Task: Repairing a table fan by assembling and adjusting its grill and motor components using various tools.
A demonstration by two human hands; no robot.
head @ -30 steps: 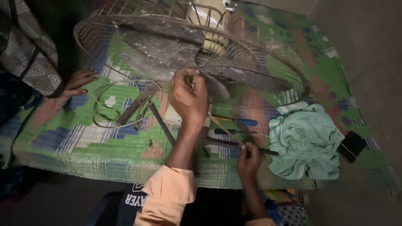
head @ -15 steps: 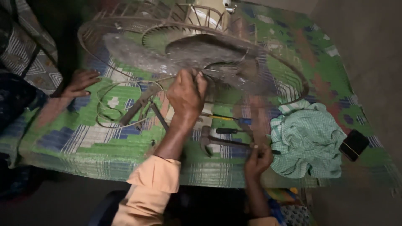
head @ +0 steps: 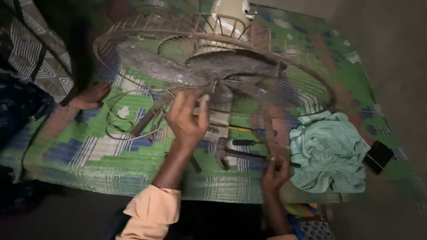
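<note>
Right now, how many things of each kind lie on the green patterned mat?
Dusty metal fan: 1
Hand tools: 3, namely grey pliers, yellow-handled screwdriver, dark-handled tool
Green checked cloth: 1
Small black block: 1
Total: 6

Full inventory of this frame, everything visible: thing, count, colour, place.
fan: 1, dusty grey blades, rusty wire guard, cream motor housing, lying at the top centre of the cloth.
cloth cover: 1, green, blue and white check, spread over the surface.
rag: 1, pale green check, crumpled at right.
pliers: 1, dark metal, at front centre.
screwdrivers: about 2, dark handles, below the fan.
black block: 1, beside the rag at right.
wire loop: 1, thin, at left.
another person's foot: 1, at the left edge.
left hand: raised at the fan hub, orange sleeve.
right hand: on a dark tool handle at the front edge.
</note>
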